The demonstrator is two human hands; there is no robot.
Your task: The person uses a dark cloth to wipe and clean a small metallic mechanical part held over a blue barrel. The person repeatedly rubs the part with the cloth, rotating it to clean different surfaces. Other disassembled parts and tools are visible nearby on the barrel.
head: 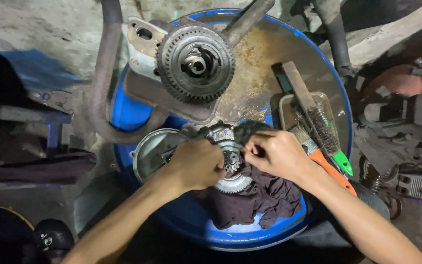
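On top of a blue drum [133, 110] lies a small toothed gear assembly [232, 166] on a dark rag [257, 198]. My left hand [196, 164] grips its left side, fingers curled round the part. My right hand [277, 154] is closed over its right side, pinching something small at the gear's centre; what it pinches is hidden. A round metal cover [155, 151] lies just left of my left hand.
A large clutch gear [195, 63] on a metal casing sits at the drum's far side. A wire brush [318, 122], a paintbrush with an orange handle [330, 171] and a clear tray [286, 110] lie at right. A curved pipe [101, 83] runs at left; engine parts [411, 181] lie on the floor.
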